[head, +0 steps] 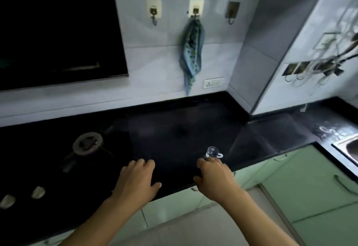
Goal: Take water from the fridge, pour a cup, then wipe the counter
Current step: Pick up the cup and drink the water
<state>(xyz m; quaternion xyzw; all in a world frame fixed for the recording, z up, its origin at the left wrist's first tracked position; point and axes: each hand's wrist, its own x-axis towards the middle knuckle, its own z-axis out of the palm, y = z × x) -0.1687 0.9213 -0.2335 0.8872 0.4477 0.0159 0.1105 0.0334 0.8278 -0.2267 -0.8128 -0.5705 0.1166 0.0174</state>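
Hovering palm-down over the counter (174, 129): left hand (136, 180), right hand (213, 178).

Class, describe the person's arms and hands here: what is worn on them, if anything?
Both forearms are bare as far as the picture shows them; no sleeves reach into view. The left hand and right hand wear no gloves. No watch, bracelet or ring shows on the visible sides.

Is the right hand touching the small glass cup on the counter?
Cannot tell. In the head view the fingertips of the right hand reach the near base of the glass cup and overlap it, so neither contact nor a gap shows plainly.
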